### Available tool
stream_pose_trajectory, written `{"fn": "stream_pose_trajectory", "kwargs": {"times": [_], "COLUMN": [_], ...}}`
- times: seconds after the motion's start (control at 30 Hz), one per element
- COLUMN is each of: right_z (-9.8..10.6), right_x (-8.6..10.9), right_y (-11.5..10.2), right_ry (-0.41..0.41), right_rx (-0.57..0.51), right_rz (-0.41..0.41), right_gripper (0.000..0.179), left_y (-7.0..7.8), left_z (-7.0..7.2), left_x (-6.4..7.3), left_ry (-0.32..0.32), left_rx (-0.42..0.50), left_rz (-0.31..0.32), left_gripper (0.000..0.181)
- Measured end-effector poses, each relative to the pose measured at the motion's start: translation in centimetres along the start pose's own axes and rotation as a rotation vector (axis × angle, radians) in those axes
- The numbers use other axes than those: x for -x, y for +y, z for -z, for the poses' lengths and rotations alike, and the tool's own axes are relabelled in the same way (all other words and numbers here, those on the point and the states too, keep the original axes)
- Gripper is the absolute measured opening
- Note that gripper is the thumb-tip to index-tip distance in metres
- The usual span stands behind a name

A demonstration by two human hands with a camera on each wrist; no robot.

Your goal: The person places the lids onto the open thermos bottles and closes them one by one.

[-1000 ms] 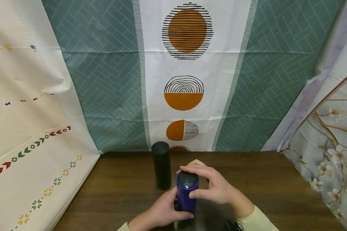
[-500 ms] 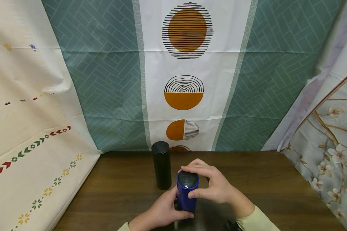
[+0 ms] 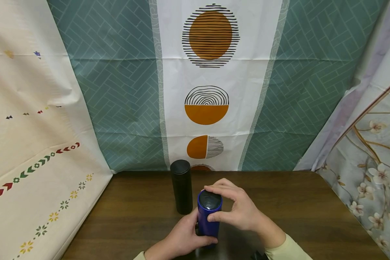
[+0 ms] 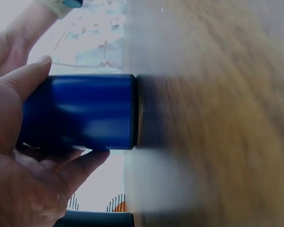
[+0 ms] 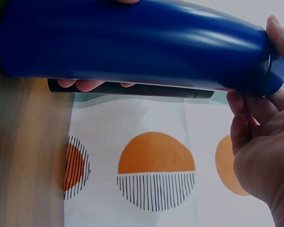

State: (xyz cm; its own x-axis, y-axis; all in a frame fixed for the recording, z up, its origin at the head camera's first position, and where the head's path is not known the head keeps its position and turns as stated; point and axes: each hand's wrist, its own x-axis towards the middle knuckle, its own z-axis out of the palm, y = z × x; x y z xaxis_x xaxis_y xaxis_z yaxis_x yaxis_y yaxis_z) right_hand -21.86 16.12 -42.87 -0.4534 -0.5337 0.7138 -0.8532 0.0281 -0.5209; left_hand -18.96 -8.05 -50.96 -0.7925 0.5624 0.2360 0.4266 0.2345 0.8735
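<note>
A blue vacuum flask (image 3: 208, 226) with a dark glossy top (image 3: 210, 199) stands upright at the table's front middle. Around its lower body curls my left hand (image 3: 184, 234), thumb on the near side. My right hand (image 3: 238, 209) grips the lid, with the thumb on the near side and fingers on the far side. In the right wrist view, a seam separates the blue lid (image 5: 278, 73) from the body, and my right fingers hold it there. The flask's dark base (image 4: 135, 111) meets the table in the left wrist view.
Behind and left of the blue flask stands a black flask (image 3: 183, 191), close to my left fingertips. The brown wooden table (image 3: 299, 206) ends at a green and white hanging cloth (image 3: 126, 108). A cream cloth (image 3: 45, 173) hangs on the left, a flowered one (image 3: 370, 173) on the right.
The blue flask has shifted slightly left, and my right thumb has slid a little left along the lid's near side. My left hand keeps its grip on the body.
</note>
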Motion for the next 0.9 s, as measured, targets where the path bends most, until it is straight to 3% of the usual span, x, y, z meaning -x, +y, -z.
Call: {"fn": "stream_pose_trajectory", "kwargs": {"times": [0.43,0.77,0.9], "right_z": [-0.51,-0.22,-0.01], "right_x": [-0.06,-0.09,-0.18], "right_y": [-0.36,-0.42,-0.13], "right_ry": [0.071,-0.002,-0.034], "right_rx": [0.14,0.071,0.026], "right_rz": [0.019,-0.024,0.007], "right_gripper": [0.073,0.078,0.079], "left_y": [-0.14,-0.16,-0.2], "left_z": [-0.17,0.13,0.17], "left_x": [0.03,0.01,0.02], "left_ry": [0.045,0.008,0.005], "left_rx": [-0.042,-0.016,-0.009], "left_rz": [-0.004,0.009,0.005], "left_gripper": [0.085,0.086,0.083]}}
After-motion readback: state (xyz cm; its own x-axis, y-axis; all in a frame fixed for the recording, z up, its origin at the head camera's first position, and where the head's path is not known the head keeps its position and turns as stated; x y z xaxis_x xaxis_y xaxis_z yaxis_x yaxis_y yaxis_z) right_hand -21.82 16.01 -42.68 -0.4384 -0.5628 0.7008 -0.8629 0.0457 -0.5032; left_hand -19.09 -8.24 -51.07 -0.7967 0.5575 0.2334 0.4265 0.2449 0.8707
